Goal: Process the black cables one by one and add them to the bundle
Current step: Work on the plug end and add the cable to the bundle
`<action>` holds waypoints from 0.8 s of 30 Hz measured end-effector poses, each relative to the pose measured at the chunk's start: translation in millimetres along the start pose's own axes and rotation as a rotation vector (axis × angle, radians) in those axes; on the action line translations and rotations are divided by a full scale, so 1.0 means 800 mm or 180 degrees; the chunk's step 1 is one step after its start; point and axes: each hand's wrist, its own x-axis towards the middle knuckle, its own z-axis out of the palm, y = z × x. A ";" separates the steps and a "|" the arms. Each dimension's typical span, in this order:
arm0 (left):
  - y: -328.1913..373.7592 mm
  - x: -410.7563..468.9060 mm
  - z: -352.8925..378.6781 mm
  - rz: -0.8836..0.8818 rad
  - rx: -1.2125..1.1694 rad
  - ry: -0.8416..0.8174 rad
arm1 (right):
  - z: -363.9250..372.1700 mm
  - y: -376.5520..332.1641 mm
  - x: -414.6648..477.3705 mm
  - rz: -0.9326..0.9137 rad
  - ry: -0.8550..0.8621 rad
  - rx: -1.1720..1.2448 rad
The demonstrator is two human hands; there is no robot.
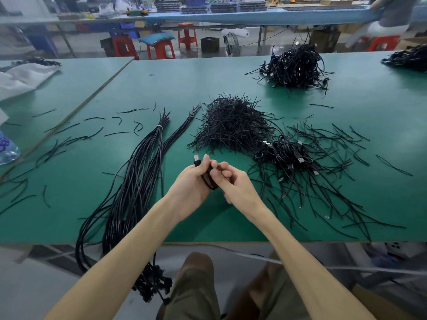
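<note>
Head view: one coiled black cable (209, 182) sits above the near middle of the green table (180, 77), held between both hands. The left hand (190, 184) has its fingers curled round the coil, with the plug (196, 160) standing up above the fingers. The right hand (236, 188) pinches the coil from the other side, thumb and fingertips closed on it. Just left of the hands lies the bundle (138, 176) of long cables, tied with a white band (159, 127) near its far end, its near end hanging over the table edge. Beyond the hands is a heap of short black ties (233, 125). To the right lies a pile of coiled cables (284, 155) amid scattered ties. A second pile (295, 65) lies farther back.
</note>
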 end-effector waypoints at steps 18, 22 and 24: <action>0.004 0.002 0.008 -0.0163 0.0545 -0.0189 | 0.000 0.000 0.000 0.0137 0.0228 -0.0071; 0.015 0.008 0.014 -0.0158 0.1133 -0.0214 | -0.002 -0.001 -0.004 -0.0011 0.0393 -0.0132; 0.016 0.012 0.016 -0.0170 0.1213 -0.0232 | -0.004 0.000 -0.004 -0.0047 0.0459 -0.0159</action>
